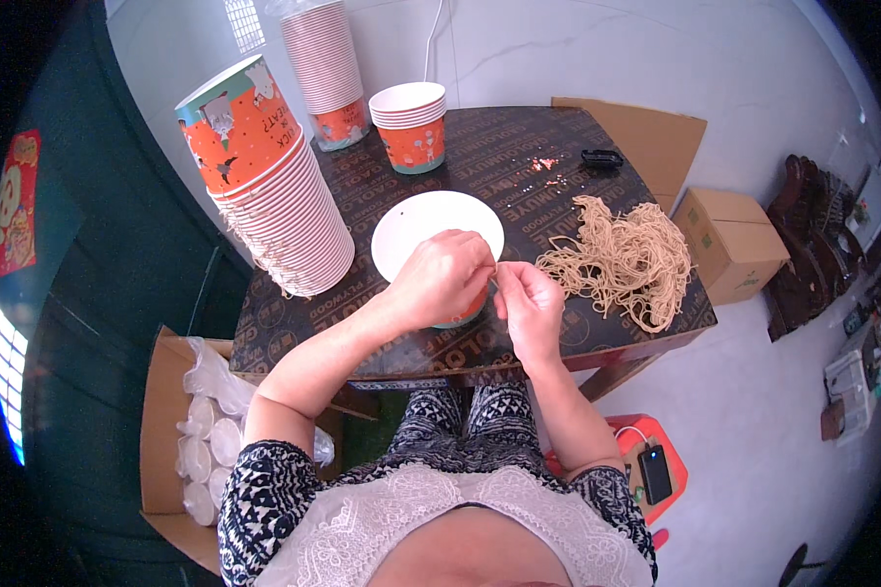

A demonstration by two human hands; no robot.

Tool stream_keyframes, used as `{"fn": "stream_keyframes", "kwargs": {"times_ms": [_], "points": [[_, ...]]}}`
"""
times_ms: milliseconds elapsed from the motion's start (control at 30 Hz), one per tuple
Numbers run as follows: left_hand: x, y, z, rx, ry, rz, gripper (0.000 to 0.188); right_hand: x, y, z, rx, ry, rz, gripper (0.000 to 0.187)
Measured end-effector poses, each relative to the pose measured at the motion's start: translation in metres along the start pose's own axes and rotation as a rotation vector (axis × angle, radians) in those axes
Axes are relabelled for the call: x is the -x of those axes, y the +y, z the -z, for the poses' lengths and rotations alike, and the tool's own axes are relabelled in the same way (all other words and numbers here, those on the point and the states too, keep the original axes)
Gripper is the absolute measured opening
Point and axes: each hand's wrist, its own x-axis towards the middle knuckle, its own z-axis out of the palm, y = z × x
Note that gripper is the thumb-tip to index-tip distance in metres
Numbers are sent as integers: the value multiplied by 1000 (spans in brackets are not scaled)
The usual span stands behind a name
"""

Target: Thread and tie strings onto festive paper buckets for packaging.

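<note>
In front of me on the table stands an orange paper bucket (pixel 439 220), its white inside facing up. My left hand (pixel 443 277) is over its near right rim, fingers closed in a pinch. Beside that rim my right hand (pixel 532 305) also pinches, its fingertips almost meeting those of the left. What lies between the fingers is too small to make out. To the right of my hands lies a loose heap of tan string (pixel 625 256). A tall leaning stack of matching buckets (pixel 289 220) stands at the left, with string ends hanging along its side.
Farther back are a short bucket stack (pixel 408 127) and a bagged tall one (pixel 323 68). Small scraps (pixel 543 166) and a black object (pixel 602 158) lie on the dark table (pixel 362 338). Cardboard boxes (pixel 732 240) sit right; an open carton (pixel 166 430) holds translucent cups. A red stool (pixel 671 455) stands lower right.
</note>
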Motion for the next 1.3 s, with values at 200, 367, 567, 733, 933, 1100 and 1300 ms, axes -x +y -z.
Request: {"fn": "stream_keyframes", "kwargs": {"times_ms": [200,367,567,733,933,1100,1300], "points": [[3,-2,2,257,-53,273,8,9,1,16,278,61,164,11],[5,-5,6,311,-97,331,8,19,-3,29,538,84,356,6],[3,-5,12,196,-189,499,5,28,8,50,667,11,418,4],[4,-7,18,183,-55,398,13,11,14,47,635,-3,459,5],[22,-16,62,-80,-489,19,35,-4,16,54,612,44,285,7],[42,-26,69,-138,-517,159,21,-13,27,78,608,52,250,10],[44,-15,56,-330,-242,323,23,-20,23,106,616,128,194,12]]}}
